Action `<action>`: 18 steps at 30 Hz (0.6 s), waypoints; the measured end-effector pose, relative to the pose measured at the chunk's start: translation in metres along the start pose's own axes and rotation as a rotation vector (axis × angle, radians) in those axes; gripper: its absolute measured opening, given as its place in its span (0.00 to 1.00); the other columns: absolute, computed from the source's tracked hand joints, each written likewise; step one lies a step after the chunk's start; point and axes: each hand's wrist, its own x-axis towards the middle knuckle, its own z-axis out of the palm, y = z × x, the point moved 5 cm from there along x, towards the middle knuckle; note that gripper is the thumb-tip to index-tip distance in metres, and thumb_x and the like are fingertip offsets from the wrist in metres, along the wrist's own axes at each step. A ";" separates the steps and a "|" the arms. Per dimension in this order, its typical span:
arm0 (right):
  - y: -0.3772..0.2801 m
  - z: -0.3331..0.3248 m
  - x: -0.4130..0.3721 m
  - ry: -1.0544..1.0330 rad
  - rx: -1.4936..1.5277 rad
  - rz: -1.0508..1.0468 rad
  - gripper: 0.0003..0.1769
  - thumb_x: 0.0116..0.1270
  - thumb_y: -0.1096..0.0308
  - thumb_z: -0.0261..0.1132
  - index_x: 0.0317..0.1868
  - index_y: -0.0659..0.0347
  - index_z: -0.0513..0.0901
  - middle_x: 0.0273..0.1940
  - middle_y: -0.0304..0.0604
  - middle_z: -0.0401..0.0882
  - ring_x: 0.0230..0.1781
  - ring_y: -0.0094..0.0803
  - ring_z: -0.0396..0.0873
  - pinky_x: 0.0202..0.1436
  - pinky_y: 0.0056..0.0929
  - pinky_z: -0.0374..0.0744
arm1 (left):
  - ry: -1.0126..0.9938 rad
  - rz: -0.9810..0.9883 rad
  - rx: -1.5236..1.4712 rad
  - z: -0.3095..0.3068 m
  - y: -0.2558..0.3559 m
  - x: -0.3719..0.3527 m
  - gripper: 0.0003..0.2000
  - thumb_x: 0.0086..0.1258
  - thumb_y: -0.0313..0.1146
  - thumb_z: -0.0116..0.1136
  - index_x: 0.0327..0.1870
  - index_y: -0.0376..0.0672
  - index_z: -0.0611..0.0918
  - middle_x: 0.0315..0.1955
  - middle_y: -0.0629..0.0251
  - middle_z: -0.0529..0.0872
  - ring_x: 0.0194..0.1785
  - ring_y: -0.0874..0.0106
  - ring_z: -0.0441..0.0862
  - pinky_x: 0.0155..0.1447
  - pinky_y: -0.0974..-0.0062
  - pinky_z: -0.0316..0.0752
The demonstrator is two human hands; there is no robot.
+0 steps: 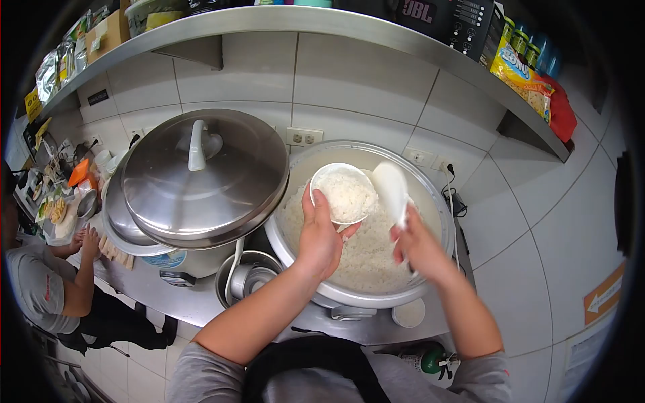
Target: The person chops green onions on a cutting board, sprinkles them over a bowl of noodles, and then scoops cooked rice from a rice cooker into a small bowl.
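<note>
My left hand point(324, 232) grips a white bowl point(314, 180) heaped with cooked rice point(346, 191), tilted slightly above a large rice cooker point(295, 265). Over the right part of that cooker, my right hand point(420, 245) is closed around the handle of a white rice paddle point(391, 185), its fingers a little blurred. The paddle's broad blade points up, just right of the bowl. Cooked rice point(369, 262) covers the inside of the cooker below both hands.
Left of the rice stands another cooker point(195, 263) with large metal lids point(201, 181) on top. A metal pot point(252, 275) sits between the cookers. A steel shelf point(269, 20) runs overhead. At far left, a co-worker point(50, 282) handles food at the counter.
</note>
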 end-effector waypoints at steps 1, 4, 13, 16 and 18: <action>0.005 0.017 -0.007 -0.035 0.073 0.134 0.32 0.78 0.72 0.49 0.79 0.59 0.51 0.40 0.42 0.73 0.25 0.22 0.75 0.30 0.25 0.77 | 0.002 0.030 0.010 0.001 0.000 0.000 0.27 0.83 0.59 0.32 0.72 0.53 0.54 0.70 0.56 0.67 0.70 0.59 0.72 0.66 0.50 0.76; -0.005 0.043 0.000 0.147 -0.243 -0.172 0.33 0.77 0.72 0.51 0.79 0.61 0.50 0.49 0.57 0.76 0.35 0.45 0.83 0.39 0.39 0.82 | 0.055 -0.015 -0.094 0.008 -0.005 -0.003 0.27 0.82 0.59 0.32 0.72 0.53 0.52 0.71 0.56 0.65 0.70 0.58 0.73 0.66 0.48 0.75; -0.004 0.036 -0.007 0.187 -0.104 -0.138 0.31 0.76 0.74 0.50 0.77 0.65 0.56 0.62 0.68 0.73 0.56 0.62 0.80 0.62 0.49 0.77 | 0.071 0.116 -0.109 0.006 -0.002 -0.006 0.29 0.81 0.62 0.30 0.72 0.53 0.53 0.71 0.58 0.65 0.72 0.57 0.70 0.69 0.49 0.72; -0.022 0.053 -0.011 0.243 -0.409 -0.352 0.32 0.75 0.74 0.51 0.77 0.67 0.54 0.63 0.64 0.72 0.50 0.61 0.82 0.57 0.49 0.80 | 0.018 0.091 -0.102 0.009 -0.009 -0.006 0.31 0.80 0.64 0.30 0.75 0.54 0.52 0.72 0.58 0.65 0.73 0.58 0.68 0.70 0.50 0.69; -0.027 0.050 -0.007 0.230 -0.518 -0.374 0.35 0.72 0.77 0.53 0.77 0.65 0.53 0.54 0.60 0.77 0.45 0.58 0.83 0.51 0.45 0.82 | 0.006 0.070 -0.128 0.011 -0.011 -0.007 0.33 0.79 0.65 0.30 0.76 0.55 0.51 0.73 0.59 0.65 0.74 0.59 0.66 0.71 0.49 0.68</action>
